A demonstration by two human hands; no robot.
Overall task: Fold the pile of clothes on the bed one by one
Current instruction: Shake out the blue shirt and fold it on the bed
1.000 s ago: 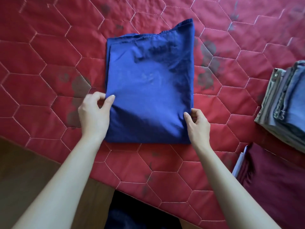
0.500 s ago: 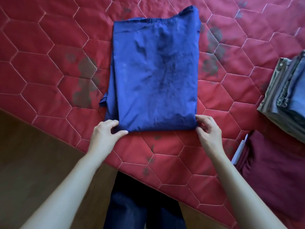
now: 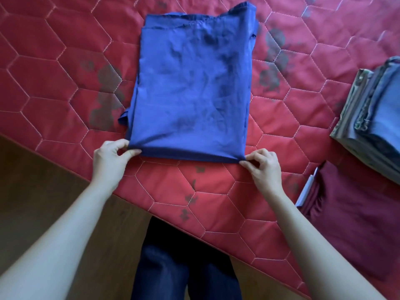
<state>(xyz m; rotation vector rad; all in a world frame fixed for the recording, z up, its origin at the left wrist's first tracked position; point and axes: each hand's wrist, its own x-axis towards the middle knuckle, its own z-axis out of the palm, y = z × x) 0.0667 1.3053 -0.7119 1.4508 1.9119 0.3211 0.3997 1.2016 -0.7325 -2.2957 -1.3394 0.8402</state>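
A blue garment [image 3: 192, 87] lies folded into a tall rectangle on the red quilted bed cover [image 3: 54, 50]. My left hand [image 3: 111, 158] pinches its near left corner between thumb and fingers. My right hand [image 3: 263, 164] pinches the near right corner the same way. A small flap of blue cloth sticks out at the garment's left edge. Its far edge is uneven, with a raised corner at the far right.
A stack of folded grey and blue clothes [image 3: 372, 113] stands at the right edge. A dark maroon cloth [image 3: 357, 213] lies near right, with a white item [image 3: 306, 189] beside it. The bed's edge runs diagonally; wooden floor [image 3: 39, 182] and my dark trousers [image 3: 184, 263] lie below.
Both hands slid from the garment's sides down to its near edge and now pinch the two near corners. The view has tilted, so the garment sits higher in frame.
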